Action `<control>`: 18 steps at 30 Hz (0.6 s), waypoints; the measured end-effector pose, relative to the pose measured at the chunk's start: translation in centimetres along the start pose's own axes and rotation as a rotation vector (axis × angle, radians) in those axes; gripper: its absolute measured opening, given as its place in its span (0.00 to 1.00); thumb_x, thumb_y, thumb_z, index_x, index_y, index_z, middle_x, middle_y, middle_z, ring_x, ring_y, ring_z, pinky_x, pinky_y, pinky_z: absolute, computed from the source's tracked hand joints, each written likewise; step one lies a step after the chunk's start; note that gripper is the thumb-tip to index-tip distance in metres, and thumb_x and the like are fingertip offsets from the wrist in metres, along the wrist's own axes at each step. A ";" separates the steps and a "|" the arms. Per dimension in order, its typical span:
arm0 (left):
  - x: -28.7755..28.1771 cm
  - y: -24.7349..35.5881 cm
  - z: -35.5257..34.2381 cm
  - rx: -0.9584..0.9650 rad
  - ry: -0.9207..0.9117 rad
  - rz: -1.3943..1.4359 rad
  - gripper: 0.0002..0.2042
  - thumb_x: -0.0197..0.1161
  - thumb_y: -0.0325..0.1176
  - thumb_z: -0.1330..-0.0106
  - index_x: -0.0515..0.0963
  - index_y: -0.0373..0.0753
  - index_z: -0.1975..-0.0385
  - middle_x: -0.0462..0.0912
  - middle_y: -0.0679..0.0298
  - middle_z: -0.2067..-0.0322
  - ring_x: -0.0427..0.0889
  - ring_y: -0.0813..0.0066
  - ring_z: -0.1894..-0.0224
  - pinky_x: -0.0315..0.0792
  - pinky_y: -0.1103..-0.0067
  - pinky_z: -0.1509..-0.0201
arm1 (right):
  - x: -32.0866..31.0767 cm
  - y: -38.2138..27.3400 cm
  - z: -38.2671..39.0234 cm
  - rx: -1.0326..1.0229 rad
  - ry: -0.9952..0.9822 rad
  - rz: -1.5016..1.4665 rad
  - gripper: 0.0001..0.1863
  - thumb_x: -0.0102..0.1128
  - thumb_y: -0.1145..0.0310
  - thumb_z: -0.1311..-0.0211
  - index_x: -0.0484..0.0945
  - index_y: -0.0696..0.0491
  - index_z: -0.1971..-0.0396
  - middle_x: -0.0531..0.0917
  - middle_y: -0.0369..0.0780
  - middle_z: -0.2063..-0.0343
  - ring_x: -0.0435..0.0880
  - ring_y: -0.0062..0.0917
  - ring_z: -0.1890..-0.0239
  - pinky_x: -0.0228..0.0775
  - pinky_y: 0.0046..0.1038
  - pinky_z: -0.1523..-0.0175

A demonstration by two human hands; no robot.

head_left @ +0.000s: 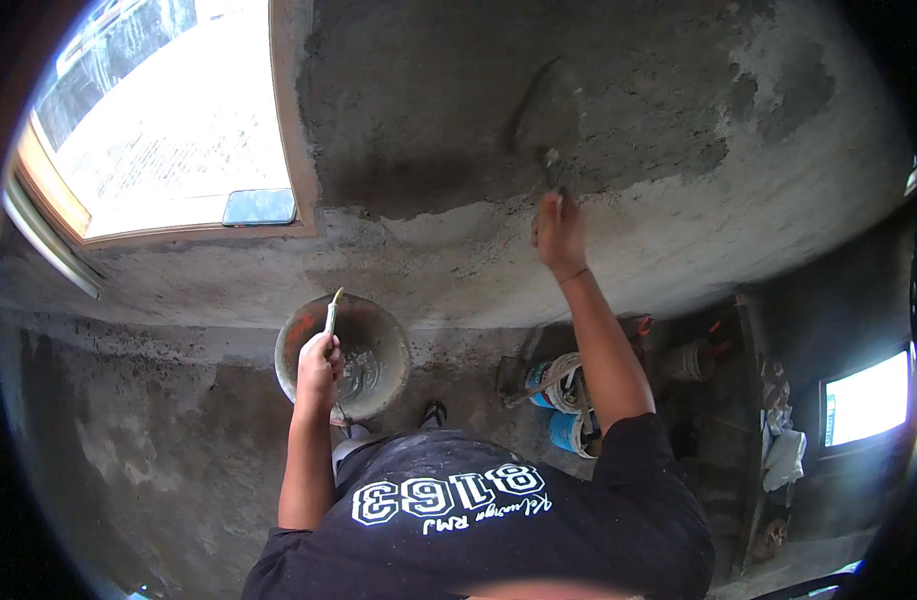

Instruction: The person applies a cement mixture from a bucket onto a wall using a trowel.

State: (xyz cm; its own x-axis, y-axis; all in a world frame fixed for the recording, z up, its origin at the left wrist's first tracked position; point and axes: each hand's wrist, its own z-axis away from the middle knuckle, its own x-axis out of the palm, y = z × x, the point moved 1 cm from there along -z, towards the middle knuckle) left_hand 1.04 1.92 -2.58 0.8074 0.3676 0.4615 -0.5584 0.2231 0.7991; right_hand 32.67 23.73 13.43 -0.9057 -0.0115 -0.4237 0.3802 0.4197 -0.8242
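Note:
My right hand [560, 235] is raised to the wall, closed around the handle of a trowel [553, 120]. Its grey blade is blurred and appears to lie against the damp dark plaster [428, 110], so its outline is hard to make out. Lower and to the left, my left hand [319, 372] grips a slim, pale stick-like tool [330, 318] with a yellowish tip pointing up; its exact kind does not show. Beneath that hand stands a round basin [396, 335] with orange-stained inner walls and wet grey mix at the bottom.
A phone [259, 207] lies on the sill of the wooden-framed window [296, 120] at the upper left. Blue and white buckets [570, 432], one with rope over it, stand on the floor right of my feet. Farther right is a vertical plank [753, 400].

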 end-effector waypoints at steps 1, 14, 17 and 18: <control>0.0 -0.1 -0.1 0.015 0.006 -0.015 0.10 0.46 0.38 0.34 0.67 0.43 0.77 0.58 0.76 0.88 0.53 0.86 0.88 0.46 0.83 0.84 | 0.6 1.9 0.8 -0.006 -0.033 0.135 0.31 0.40 0.38 0.37 0.69 0.57 0.74 0.70 0.38 0.88 0.70 0.24 0.88 0.62 0.27 0.83; -0.4 -0.2 0.6 -0.007 0.059 -0.037 0.10 0.47 0.38 0.35 0.68 0.43 0.77 0.59 0.76 0.87 0.55 0.85 0.86 0.48 0.83 0.84 | 0.6 -4.5 1.7 -0.120 -0.025 -0.011 0.26 0.43 0.43 0.35 0.72 0.55 0.73 0.67 0.32 0.90 0.68 0.16 0.88 0.62 0.20 0.83; 0.0 -0.2 0.8 -0.030 0.023 0.004 0.10 0.48 0.38 0.36 0.68 0.43 0.77 0.59 0.76 0.87 0.55 0.86 0.87 0.49 0.83 0.84 | 0.3 -6.5 -1.3 -0.096 -0.016 -0.039 0.29 0.40 0.40 0.36 0.71 0.55 0.71 0.65 0.34 0.91 0.68 0.16 0.89 0.62 0.22 0.83; 0.3 0.0 0.7 -0.031 0.021 0.006 0.10 0.48 0.38 0.36 0.68 0.43 0.77 0.59 0.76 0.87 0.55 0.86 0.87 0.49 0.83 0.84 | 0.3 -5.0 -1.9 -0.099 -0.014 -0.037 0.29 0.40 0.40 0.36 0.71 0.55 0.71 0.65 0.34 0.91 0.68 0.16 0.89 0.62 0.22 0.83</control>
State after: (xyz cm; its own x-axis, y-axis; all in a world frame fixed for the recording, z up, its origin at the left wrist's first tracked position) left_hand 1.40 1.35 -2.19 0.7997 0.3880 0.4581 -0.5694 0.2481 0.7837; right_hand 30.16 23.37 18.13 -0.9157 -0.0413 -0.3997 0.3258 0.5061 -0.7986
